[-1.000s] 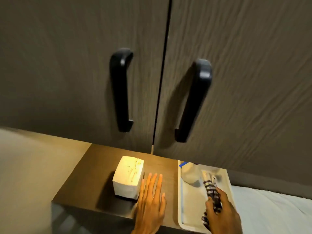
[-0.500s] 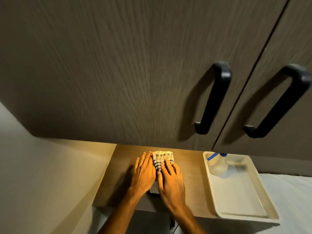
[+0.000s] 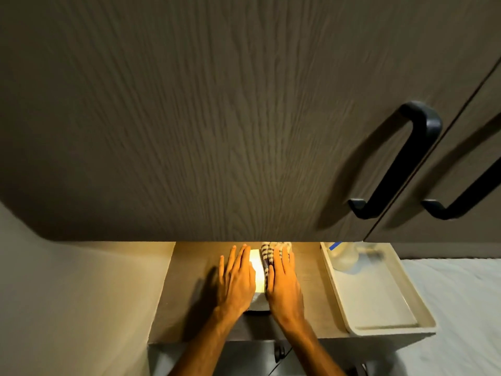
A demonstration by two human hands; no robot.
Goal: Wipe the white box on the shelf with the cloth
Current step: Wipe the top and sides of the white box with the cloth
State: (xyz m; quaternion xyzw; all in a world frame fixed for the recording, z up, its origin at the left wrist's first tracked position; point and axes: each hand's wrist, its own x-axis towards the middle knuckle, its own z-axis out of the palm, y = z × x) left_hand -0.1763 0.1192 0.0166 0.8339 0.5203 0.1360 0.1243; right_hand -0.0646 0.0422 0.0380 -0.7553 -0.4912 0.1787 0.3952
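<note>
warm light spills from under the dark wood-grain cupboard doors [image 3: 217, 118] onto the brown shelf [image 3: 189, 294], and that is where the action is. the white box [image 3: 257, 275] sits mid-shelf, toward the far side under the cupboard edge, glowing in the lamp light, with only a strip of its top showing between the two hands. the left hand [image 3: 237, 280] lies flat on the box's left side, fingers stretched out and together, not curled round anything, steadying it by the look of it. the right hand [image 3: 283, 283] is flat too, palm down, pressing the checked cloth [image 3: 267, 256] onto the right part of the box top; the cloth peeks out past the fingertips and along the inner edge of the hand. off to the right, a cream tray [image 3: 379, 308] holds a clear spray bottle [image 3: 344, 256] at its far end.

the box looks light, probably cardboard or paper, so it could skid or dent under a hard rub; bracing its left wall, as the left hand does, seems the sensible hold. the cloth is soft and limp and will bunch, so a flat palm spread over it should carry it best. wiping looks underway, sides not yet covered.
</note>
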